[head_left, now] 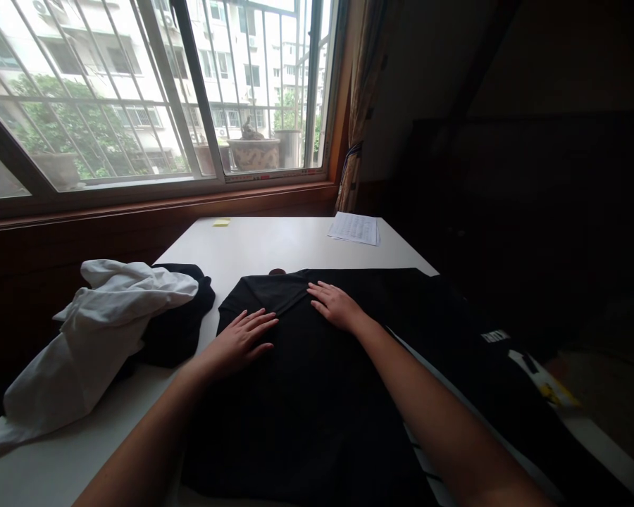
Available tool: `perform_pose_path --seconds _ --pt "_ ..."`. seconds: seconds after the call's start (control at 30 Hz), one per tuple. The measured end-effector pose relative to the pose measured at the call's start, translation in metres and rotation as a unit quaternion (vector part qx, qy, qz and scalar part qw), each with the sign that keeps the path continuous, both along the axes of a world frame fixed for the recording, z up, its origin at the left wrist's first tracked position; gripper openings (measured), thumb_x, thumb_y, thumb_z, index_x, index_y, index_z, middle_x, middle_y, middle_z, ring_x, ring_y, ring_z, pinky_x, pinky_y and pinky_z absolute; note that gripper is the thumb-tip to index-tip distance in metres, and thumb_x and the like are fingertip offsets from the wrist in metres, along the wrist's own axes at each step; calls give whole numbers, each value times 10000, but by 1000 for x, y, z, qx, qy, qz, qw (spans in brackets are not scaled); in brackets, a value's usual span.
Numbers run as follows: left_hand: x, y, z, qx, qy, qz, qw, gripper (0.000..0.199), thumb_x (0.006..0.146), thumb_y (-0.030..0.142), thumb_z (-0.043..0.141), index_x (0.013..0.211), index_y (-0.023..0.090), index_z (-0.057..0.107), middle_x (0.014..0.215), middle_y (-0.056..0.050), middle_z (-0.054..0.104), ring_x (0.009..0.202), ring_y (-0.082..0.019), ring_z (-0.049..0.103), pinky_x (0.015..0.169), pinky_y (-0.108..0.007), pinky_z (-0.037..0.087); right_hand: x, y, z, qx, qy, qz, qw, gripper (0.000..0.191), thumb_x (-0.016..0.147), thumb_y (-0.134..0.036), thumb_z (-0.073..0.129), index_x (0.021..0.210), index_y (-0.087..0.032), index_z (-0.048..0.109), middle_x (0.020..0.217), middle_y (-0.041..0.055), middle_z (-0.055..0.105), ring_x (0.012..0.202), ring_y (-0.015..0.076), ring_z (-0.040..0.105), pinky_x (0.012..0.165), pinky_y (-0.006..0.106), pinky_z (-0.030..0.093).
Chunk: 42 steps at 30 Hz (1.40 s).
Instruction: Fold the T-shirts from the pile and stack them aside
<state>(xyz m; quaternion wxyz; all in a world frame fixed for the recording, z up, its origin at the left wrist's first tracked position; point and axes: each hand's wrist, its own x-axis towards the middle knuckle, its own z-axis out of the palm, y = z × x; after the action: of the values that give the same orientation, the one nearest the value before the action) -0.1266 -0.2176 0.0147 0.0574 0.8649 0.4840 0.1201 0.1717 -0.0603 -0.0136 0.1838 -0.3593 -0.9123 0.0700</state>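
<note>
A black long-sleeved garment [296, 394] lies spread face down or face up, I cannot tell which, over the near part of the white table. My left hand [243, 340] rests flat on its upper left part, fingers stretched out. Farther up, my right hand [334, 304] lies palm down near the top edge, its fingers extended too. Neither hand grips the cloth. One dark sleeve [470, 345] runs off to the right and bears small white lettering [494, 336]. A small round brown object [277, 272] peeks out behind the garment's top edge.
To the left, a crumpled white cloth [100, 317] lies partly over a dark cloth [182, 324]. Printed papers [355, 229] and a yellow note [221, 222] are at the far end of the white table [264, 243]. Beyond stand a barred window [216, 105] and a tied curtain [356, 120].
</note>
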Motion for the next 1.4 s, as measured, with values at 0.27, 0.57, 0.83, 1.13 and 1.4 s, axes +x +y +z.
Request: perform_pose_path --seconds 0.27,0.57,0.83,1.13,1.4 --pt "2 -1 0 5 11 -1 1000 557 1028 531 450 1555 378 353 1611 -18 405 1509 -278 319 1230 -572 253 2 1 0 2 -10 10 1000 471 1013 -383 462 1458 -255 549 1560 23 472 1470 271 387 1209 504 325" --pt "1 -1 -4 12 12 0 1000 546 1028 531 451 1547 379 372 1611 -18 406 1508 -281 321 1234 -572 243 3 -3 4 -11 -12 11 1000 481 1018 -396 454 1474 -262 529 1579 30 445 1486 270 358 1218 509 305" --pt "1 1 -9 26 12 0 1000 541 1026 535 453 1538 370 394 1606 -20 412 1503 -283 331 1236 -571 235 3 -6 6 -11 -14 9 1000 473 1013 -386 470 1466 -270 538 1578 30 446 1483 261 363 1220 498 305" --pt "-1 -1 -14 42 28 2 999 552 1030 544 434 1555 398 346 1619 14 386 1518 -264 296 1249 -544 211 6 -9 8 -39 -44 -26 998 563 1028 -498 391 1548 -285 415 1655 53 299 1520 239 285 1245 497 213" --pt "-1 -2 -14 39 35 4 999 553 1030 543 435 1557 411 331 1625 26 366 1518 -258 291 1251 -538 210 107 6 11 -49 -88 -100 990 605 1019 -576 341 1547 -292 416 1648 67 309 1530 262 251 1236 554 175"
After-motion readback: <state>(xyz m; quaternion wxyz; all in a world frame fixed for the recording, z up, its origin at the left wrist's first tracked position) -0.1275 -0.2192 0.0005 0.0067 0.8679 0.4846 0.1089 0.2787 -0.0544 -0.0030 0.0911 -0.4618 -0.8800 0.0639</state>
